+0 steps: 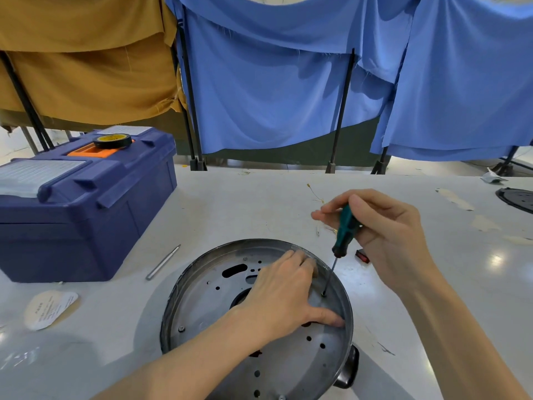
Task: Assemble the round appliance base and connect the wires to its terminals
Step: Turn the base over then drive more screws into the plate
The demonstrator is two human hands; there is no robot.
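A: State of the left hand?
B: Palm down on the round base, fingers spread, thumb stretched out to the rim. It presses and grips nothing.
A: And the right hand?
B: Up and to the right of the left one, above the surface. Thumb and fingertips pinch the green-black handle of a screwdriver.
A: Shaft goes where?
B: Slants down and left from the right hand. The tip sits at a screw hole in the plate, just inside the rim, between the left hand's fingers and thumb. Cannot tell if a screw is in it.
A: The base itself?
B: A metal dish, rim up, flat on the surface under the left hand. The plate has holes and slots. One screw head shows left of the left wrist, and a black knob on the edge below the thumb.
A: Wires?
B: Thin yellow strands lie on the surface just beyond the right hand's fingertips, apart from the base.
A: Rest, quick.
B: A small red part is under the right hand. A metal rod is left of the left hand, near the rim, not touching. A toolbox is farther left, with a tape roll on its lid and a paper label in front of it. A blue cloth hangs behind.
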